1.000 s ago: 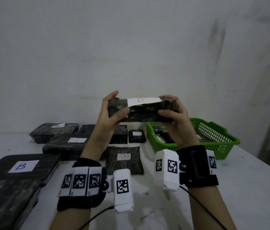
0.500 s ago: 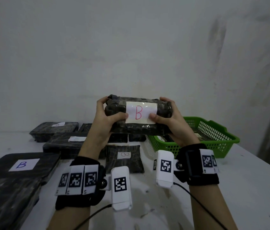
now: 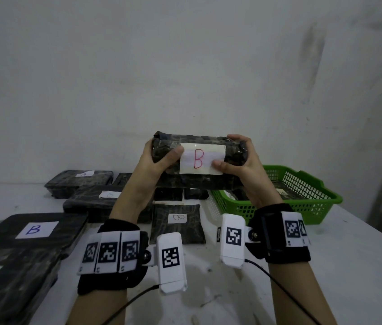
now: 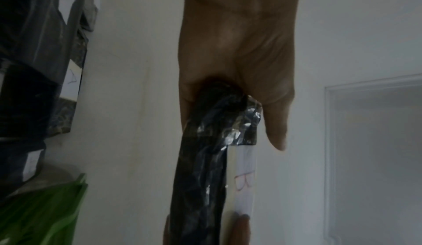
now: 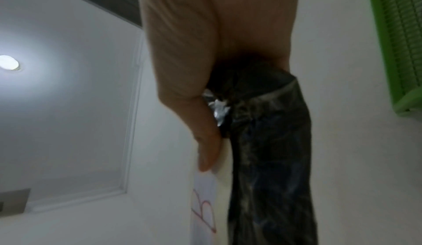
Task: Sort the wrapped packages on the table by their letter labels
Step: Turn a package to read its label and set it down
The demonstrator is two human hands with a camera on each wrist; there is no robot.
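I hold a black wrapped package (image 3: 198, 181) up in the air above the table, its white label with a red B (image 3: 198, 159) facing me. My left hand (image 3: 159, 158) grips its left end, thumb on the front; my right hand (image 3: 239, 158) grips its right end, thumb on the label's edge. Both wrist views show the package (image 4: 205, 167) (image 5: 269, 158) edge-on between thumb and palm. On the table lie more black packages: a large one labelled B (image 3: 33, 229) at front left, a small one labelled B (image 3: 178, 222) in the middle, and others behind.
A green plastic basket (image 3: 302, 202) with packages inside stands at the right on the white table (image 3: 349, 266). A stack of black packages (image 3: 9, 277) fills the front left corner. A grey wall rises right behind the table.
I have tilted the package so its label turned from facing up to facing me, and lowered it a little. Both hands keep their grip.
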